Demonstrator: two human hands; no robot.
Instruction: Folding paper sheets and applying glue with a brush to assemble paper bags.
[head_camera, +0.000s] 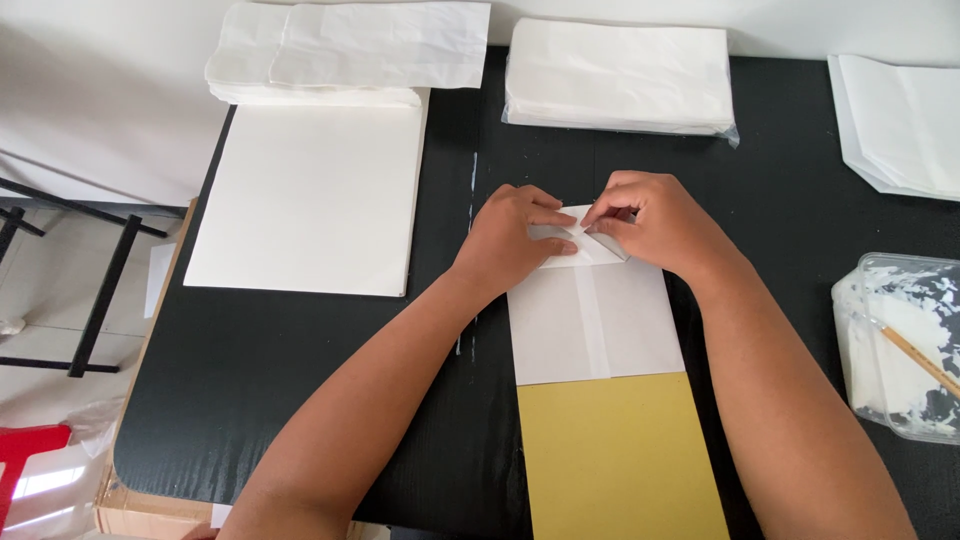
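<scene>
- Head view, looking down on a black table.
- Left hand flat on the top end of a white paper bag, fingers pressed together on a folded flap.
- Right hand just beside it, fingertips pinched on the same fold (thumb hidden, so exact grip hard to tell).
- Both hands touching over the bag's upper edge, covering most of the folded part.
- Bag lying mid-table, a glued seam down its middle, lower end overlapping a yellow card.
- Left of the hands, well apart: a white sheet stack, square, lying flat.
- Beyond that stack, at the far edge: a pile of bags, partly resting on it.
- Straight ahead of the hands: a wrapped pack of white paper in clear film.
- Far right corner: more folded paper, cut off by the frame.
- Right edge, near the right forearm: a clear tub of white paste, with a brush handle leaning inside.
- Nothing lying between the hands and the bag; the forearms cross bare table only.
</scene>
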